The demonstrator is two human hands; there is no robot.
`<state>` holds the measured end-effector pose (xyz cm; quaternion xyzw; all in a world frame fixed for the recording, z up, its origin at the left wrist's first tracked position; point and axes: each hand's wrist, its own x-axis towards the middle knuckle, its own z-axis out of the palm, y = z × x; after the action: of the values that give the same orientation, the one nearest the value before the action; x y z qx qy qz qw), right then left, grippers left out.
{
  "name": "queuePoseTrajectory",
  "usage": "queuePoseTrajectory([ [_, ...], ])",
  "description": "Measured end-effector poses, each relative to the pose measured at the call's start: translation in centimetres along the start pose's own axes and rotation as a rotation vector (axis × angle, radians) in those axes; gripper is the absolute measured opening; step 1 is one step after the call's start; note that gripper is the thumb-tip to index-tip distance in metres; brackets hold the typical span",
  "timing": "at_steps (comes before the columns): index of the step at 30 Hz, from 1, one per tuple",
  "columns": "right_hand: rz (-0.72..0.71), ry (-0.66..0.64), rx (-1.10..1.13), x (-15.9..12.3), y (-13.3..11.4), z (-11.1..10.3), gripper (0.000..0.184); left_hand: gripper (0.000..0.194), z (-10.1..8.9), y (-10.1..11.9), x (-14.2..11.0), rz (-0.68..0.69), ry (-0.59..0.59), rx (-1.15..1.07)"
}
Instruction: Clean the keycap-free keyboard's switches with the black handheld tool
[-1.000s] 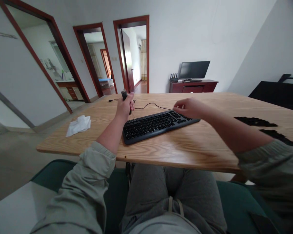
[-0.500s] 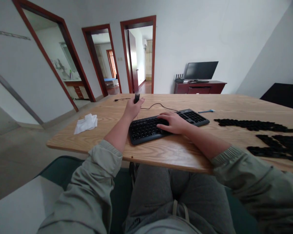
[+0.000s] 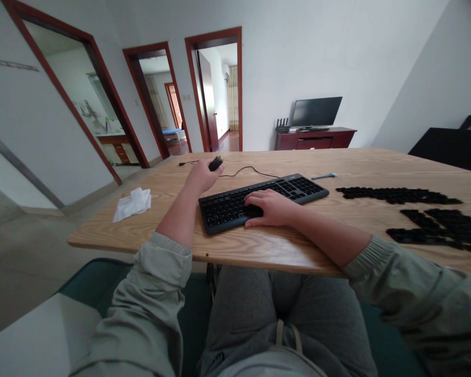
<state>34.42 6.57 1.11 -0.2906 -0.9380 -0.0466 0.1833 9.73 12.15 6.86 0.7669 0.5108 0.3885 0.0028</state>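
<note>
The fingers of my left hand [image 3: 202, 177] are gripping a small black object [image 3: 215, 163], its end showing above the grip beyond the left end of the keyboard [image 3: 223, 213]. The fingers of my right hand [image 3: 272, 208] are bending over the middle keys, with the thumb standing apart from them at a moderate opening; I cannot tell whether anything is lying under the palm. The keyboard is resting directly below these right fingers, slanting on the bench [image 3: 267, 248], its right end farther from me. A thin black cable [image 3: 245, 168] is curving behind it, between my two hands. A cable plug [image 3: 181, 164] is lying to the left of my left fingers. Nearer me on that side, a crumpled white tissue [image 3: 132, 204] is lying. Right of my right fingers, past the keyboard, a slim blue tool [image 3: 324, 176] is lying; farther right, a long row of small black pieces [image 3: 396, 195] and a nearer cluster of black pieces [image 3: 443, 226] are spreading over the bench.
</note>
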Motion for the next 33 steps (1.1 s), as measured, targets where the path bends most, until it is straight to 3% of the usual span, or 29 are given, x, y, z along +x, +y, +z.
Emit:
queuePoseTrajectory([
  [5, 0.059, -0.043, -0.022, -0.2, 0.3, -0.4, 0.069, 0.038, 0.3, 0.7, -0.5, 0.094, 0.038, -0.169],
  [10, 0.213, -0.078, -0.037, -1.0, 1.5, -0.7, 0.072, 0.036, 0.7, 0.4, -0.3, 0.029, 0.093, -0.302],
  [13, 0.252, -0.084, -0.035, -1.3, 2.1, -0.8, 0.073, 0.037, 0.3, -0.1, -0.1, 0.011, 0.111, -0.254],
  [16, 0.263, -0.073, -0.026, -1.4, 2.2, -1.0, 0.072, 0.036, -0.1, -0.8, 0.1, 0.024, -0.018, -0.078],
  [20, 0.266, -0.049, -0.012, -1.4, 1.6, -1.2, 0.067, 0.029, -0.4, -1.5, 0.4, -0.056, -0.393, 0.197],
  [22, 0.267, -0.038, -0.009, -1.5, 1.4, -1.3, 0.065, 0.028, -0.4, -1.5, 0.4, -0.112, -0.5, 0.298],
  [25, 0.27, -0.027, -0.012, -1.5, 1.2, -1.3, 0.063, 0.027, -0.4, -1.2, 0.4, -0.137, -0.518, 0.335],
  [33, 0.252, -0.025, 0.008, -1.4, 1.2, -1.2, 0.053, 0.027, -0.4, -2.0, 0.5, -0.141, -0.506, 0.145],
])
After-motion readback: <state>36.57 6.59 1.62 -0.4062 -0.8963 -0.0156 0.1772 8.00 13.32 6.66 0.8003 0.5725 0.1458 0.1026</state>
